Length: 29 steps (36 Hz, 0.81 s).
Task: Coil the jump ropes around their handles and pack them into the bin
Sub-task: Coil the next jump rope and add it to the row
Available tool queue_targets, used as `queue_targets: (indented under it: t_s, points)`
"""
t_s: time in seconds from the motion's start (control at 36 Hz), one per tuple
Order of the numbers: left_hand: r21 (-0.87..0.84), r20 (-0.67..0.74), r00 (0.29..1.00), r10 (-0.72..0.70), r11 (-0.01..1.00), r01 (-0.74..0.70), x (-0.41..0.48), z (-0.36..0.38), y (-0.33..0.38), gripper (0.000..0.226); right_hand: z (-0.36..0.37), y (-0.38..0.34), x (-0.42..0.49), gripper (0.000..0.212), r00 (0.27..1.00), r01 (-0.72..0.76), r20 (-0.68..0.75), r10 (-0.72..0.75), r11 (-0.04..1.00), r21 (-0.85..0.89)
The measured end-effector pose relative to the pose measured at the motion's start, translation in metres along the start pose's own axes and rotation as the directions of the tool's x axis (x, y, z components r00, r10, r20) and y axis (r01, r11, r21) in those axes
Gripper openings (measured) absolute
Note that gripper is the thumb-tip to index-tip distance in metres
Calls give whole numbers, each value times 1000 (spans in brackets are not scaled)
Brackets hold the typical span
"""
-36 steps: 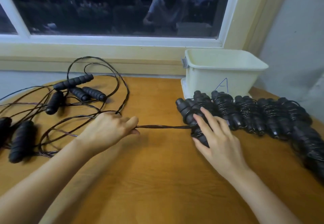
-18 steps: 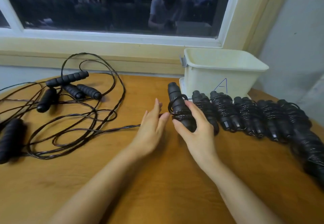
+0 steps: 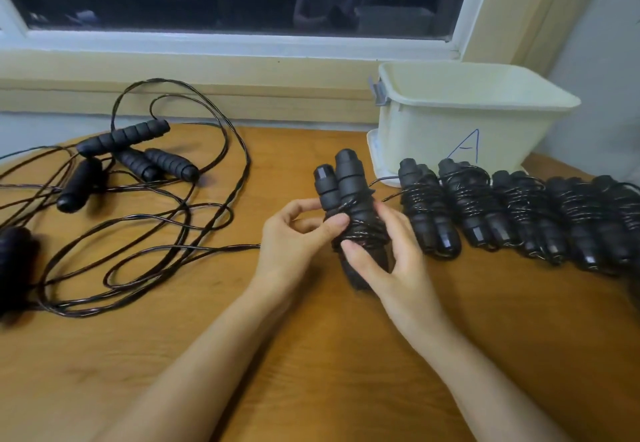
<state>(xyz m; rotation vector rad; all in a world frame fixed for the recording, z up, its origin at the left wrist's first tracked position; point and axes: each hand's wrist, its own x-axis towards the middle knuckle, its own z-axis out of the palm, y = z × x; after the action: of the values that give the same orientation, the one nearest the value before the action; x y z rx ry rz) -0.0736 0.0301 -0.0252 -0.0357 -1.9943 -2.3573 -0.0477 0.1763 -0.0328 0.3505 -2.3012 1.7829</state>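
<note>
A black jump rope bundle (image 3: 348,195), two foam handles side by side with cord wound round their middle, is held upright-tilted above the table centre. My right hand (image 3: 388,261) grips its lower part, thumb across the coils. My left hand (image 3: 294,240) pinches the coiled cord from the left. A loose strand (image 3: 221,249) trails left from the bundle. Several coiled bundles (image 3: 519,213) lie in a row to the right. The cream bin (image 3: 450,130), marked "A", stands behind them.
Uncoiled ropes (image 3: 121,220) with black handles (image 3: 124,136) sprawl over the left of the wooden table (image 3: 311,355). A window sill and wall run along the back; a grey wall closes the right side.
My right hand lifted the bundle off the table and brought it toward me. My left hand, open half a second ago, has closed its fingers on the coils.
</note>
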Motion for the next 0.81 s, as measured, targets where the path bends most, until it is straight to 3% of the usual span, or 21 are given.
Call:
queue_targets:
  t_s: [0.11,0.22,0.39,0.61,0.69,0.81]
  points:
    - [93,-21,998,56,994,-54,-3,-1,0,56,-2,1,-3,53,1000,-6,-6,6,1000,-4]
    - [127,104,989,104,985,-117,-5,-3,4,40,-6,3,-2,57,999,-28,-40,29,999,36]
    - [59,269,962,53,996,-71,-7,-5,12,33,-8,3,-3,66,998,-40,-46,50,982,184]
    - [30,122,987,104,994,-108,-4,-8,17,36,-17,-3,3,72,966,-219,182,183,955,200]
    - [15,111,988,105,994,-107,-4,-8,19,35,-19,-5,4,69,936,-332,212,281,906,263]
    - [36,156,985,77,996,-84,-7,-8,21,33,-23,-4,2,61,902,-386,304,306,887,252]
